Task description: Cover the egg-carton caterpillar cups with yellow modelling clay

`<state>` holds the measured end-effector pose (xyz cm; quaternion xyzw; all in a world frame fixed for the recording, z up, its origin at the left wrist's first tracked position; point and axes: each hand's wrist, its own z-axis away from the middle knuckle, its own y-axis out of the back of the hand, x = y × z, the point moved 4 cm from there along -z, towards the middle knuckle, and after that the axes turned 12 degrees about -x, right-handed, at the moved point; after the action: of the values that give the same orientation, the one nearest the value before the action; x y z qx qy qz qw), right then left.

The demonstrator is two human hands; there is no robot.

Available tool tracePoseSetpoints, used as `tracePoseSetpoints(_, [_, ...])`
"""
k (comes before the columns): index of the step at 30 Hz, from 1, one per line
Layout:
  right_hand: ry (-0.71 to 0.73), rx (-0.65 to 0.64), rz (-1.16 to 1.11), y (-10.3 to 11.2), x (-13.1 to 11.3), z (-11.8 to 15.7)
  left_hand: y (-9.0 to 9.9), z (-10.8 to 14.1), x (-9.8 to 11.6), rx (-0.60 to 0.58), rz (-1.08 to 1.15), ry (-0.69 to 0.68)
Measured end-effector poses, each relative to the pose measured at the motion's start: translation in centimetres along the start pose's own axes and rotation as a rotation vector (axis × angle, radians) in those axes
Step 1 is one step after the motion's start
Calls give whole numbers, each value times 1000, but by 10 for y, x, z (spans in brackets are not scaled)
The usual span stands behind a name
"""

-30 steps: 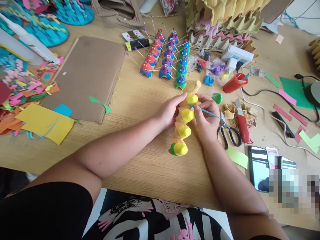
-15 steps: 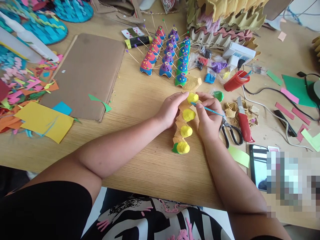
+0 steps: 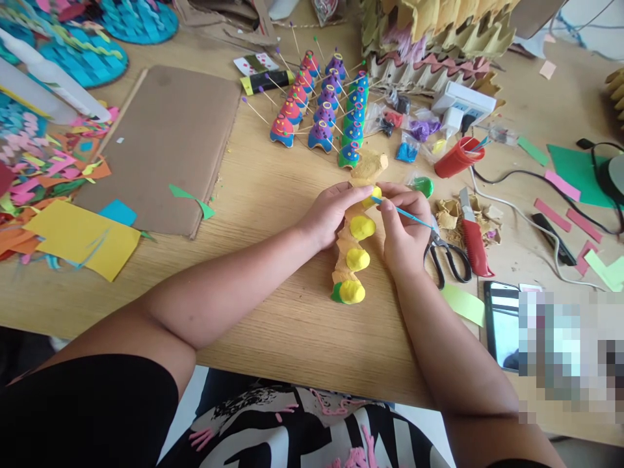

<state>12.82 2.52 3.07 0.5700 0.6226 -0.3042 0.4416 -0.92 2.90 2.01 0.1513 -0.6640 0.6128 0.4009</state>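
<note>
"Yellow lumps (image 3: pixel 361 228) capped the carton strip (image 3: pixel 347 250), didn't they? Where was it?"

"Over the wooden table (image 3: pixel 273 299), in front of the person, running away from the body between the two hands. Its near end had a green patch."

"And the left hand (image 3: pixel 327 218)?"

"It held the strip by the far part, thumb stretched over the top lump (image 3: pixel 372 197), the gap narrow. Its other fingers were mostly hidden, so I couldn't tell how they lay."

"What about the right hand (image 3: pixel 407 229)?"

"That one pinched a blue tool (image 3: pixel 408 216) between thumb and fingers, with hardly any opening. The tip pointed left, at the lower side of the top lump. I couldn't tell whether it pressed in."

"Anything different from the frame before?"

"Yes, the left thumb had slid further across the top lump, so less yellow showed there. The right hand had kept its pinch."

"What lay about them?"

"Scissors (image 3: pixel 449 257) just beside the right wrist, a red-handled knife (image 3: pixel 475 246) past those, and a red cup (image 3: pixel 455 159) farther off. Three rows of painted bumps (image 3: pixel 322 116) stood beyond the strip."
</note>
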Motion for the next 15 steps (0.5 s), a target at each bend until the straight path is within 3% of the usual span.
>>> tracePoseSetpoints(15, [-2,54,-58,4,7,-1,-1,0,-4,-21,14,-31])
